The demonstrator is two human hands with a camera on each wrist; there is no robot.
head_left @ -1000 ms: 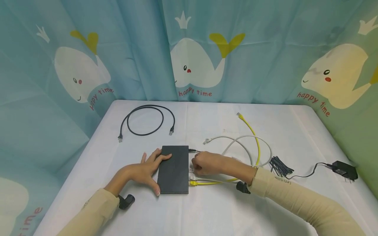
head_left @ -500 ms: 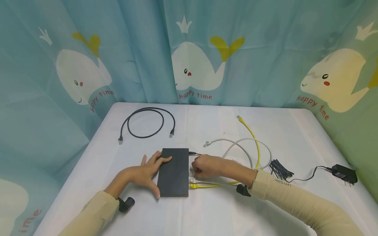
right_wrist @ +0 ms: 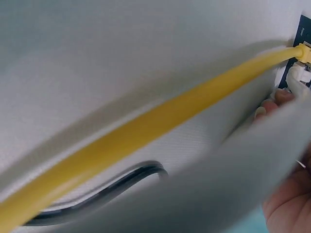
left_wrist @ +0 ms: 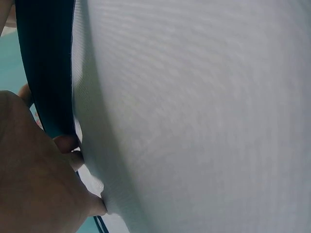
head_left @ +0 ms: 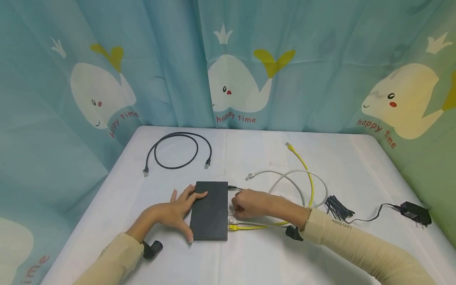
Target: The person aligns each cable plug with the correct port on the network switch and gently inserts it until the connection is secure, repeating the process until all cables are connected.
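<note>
A flat black network switch (head_left: 210, 213) lies on the white table. Against its left side rests my left hand (head_left: 174, 211), fingers spread, one fingertip on the top and the thumb at the near left corner. At the port side on the right, my right hand (head_left: 251, 204) has curled fingers pinching a clear-ended plug (head_left: 230, 213), mostly hidden by the fingers. Just nearer me, a white cable plug (head_left: 232, 221) and a yellow cable plug (head_left: 233, 227) sit in the ports. Further back, a thin black power plug (head_left: 232, 187) is in the switch.
A coiled black network cable (head_left: 176, 168) lies at the back left. Loose ends of the white cable (head_left: 322, 184) and yellow cable (head_left: 303, 162) lie to the right. Beyond them are a bundle of black ties (head_left: 336, 208) and a power adapter (head_left: 416, 213). A whale-print curtain (head_left: 171, 79) surrounds the table.
The head view has tilted up a little, so everything sits lower in it. Both hands keep their places at the switch; the right fingers have shifted only slightly at the ports.
</note>
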